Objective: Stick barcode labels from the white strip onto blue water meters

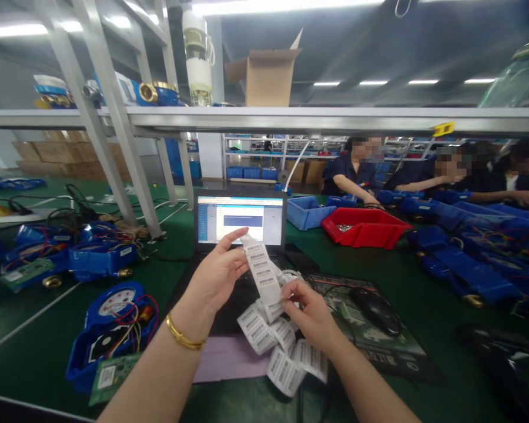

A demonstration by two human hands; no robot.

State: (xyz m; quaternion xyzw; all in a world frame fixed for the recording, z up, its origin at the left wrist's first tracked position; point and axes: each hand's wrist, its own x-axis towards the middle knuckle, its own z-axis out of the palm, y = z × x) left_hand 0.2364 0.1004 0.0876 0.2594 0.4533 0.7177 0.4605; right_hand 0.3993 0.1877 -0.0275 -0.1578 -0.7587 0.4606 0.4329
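While the laptop (pixel 240 220) sat behind, a barcode sticker strip (pixel 263 275) was pinched up top by the left hand (pixel 218 273) and lower down by the right hand (pixel 311 314).

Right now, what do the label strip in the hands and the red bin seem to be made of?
Label strip: probably matte white paper, since it bends and folds loosely between left hand and right hand.
Red bin: likely moulded plastic, with a smooth, slightly glossy, evenly coloured wall.
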